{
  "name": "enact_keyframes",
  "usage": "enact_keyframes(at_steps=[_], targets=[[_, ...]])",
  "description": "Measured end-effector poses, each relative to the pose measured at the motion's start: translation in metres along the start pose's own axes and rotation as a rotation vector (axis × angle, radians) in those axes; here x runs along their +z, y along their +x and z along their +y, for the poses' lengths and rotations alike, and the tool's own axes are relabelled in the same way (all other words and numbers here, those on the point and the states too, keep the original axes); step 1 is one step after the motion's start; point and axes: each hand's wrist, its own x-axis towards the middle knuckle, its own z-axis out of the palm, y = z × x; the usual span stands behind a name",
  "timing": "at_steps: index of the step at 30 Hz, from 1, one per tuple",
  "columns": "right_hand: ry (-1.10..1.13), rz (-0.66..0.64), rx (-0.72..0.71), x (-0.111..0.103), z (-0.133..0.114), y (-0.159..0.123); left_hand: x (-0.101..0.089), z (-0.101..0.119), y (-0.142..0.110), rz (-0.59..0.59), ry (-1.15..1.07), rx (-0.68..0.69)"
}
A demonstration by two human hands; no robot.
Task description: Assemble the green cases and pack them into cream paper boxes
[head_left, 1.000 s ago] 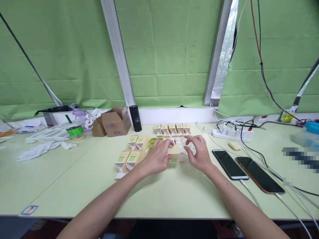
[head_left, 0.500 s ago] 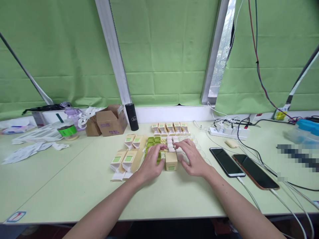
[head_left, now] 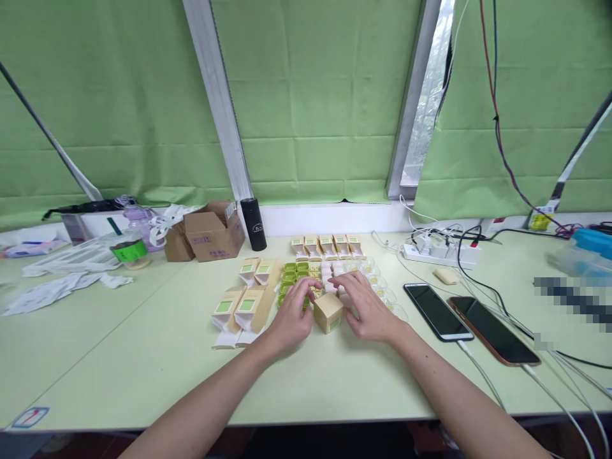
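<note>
A small tan cardboard box (head_left: pixel 327 311) with a green label stands on the table between my hands, turned with one corner towards me. My left hand (head_left: pixel 292 312) curves round its left side, thumb against the box and fingertips at the back corner. On the other side my right hand (head_left: pixel 368 309) bends its fingers about the back and right corner. Just behind are green cups (head_left: pixel 289 277), pale pinkish pieces (head_left: pixel 326 269) and clear plastic domes (head_left: pixel 377 280) in rows, partly hidden by my hands.
Open tan boxes (head_left: pixel 246 306) with green labels lie to the left, and a row of similar boxes (head_left: pixel 326 247) stands at the back. Two phones (head_left: pixel 437 311) with cables lie right, near a power strip (head_left: pixel 440 254). A black bottle (head_left: pixel 253 224) and brown carton (head_left: pixel 215 234) stand back left.
The small box has turned between my hands, from its flat front facing me to a corner facing me. My hands have shifted slightly around it.
</note>
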Motion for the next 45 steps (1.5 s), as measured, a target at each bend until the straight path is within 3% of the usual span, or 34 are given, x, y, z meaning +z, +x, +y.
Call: enact_keyframes(at_steps=[11, 15, 19, 25, 30, 36, 40, 45], targets=[[-0.091, 0.041, 0.027, 0.007, 0.009, -0.001, 0.001, 0.006, -0.001, -0.040, -0.052, -0.017], [-0.116, 0.098, 0.053, 0.008, 0.011, -0.001, -0.013, 0.009, 0.000, -0.087, 0.112, -0.034], [-0.129, 0.184, 0.072, 0.009, 0.012, -0.001, -0.025, 0.013, 0.003, -0.221, 0.181, 0.006], [-0.134, 0.263, 0.066, 0.012, 0.012, -0.001, -0.013, 0.015, 0.000, -0.263, 0.212, -0.091], [-0.121, 0.331, 0.063, 0.012, 0.009, 0.000, -0.004, 0.019, -0.005, -0.189, 0.130, -0.151], [-0.026, 0.443, 0.064, 0.010, 0.001, 0.001, 0.002, 0.017, -0.006, 0.000, 0.020, -0.092], [0.026, 0.436, 0.062, 0.012, -0.007, 0.001, 0.007, 0.008, -0.006, 0.152, 0.117, -0.006], [0.086, 0.350, 0.087, 0.023, -0.016, 0.000, 0.008, 0.001, -0.005, 0.262, 0.306, 0.113]])
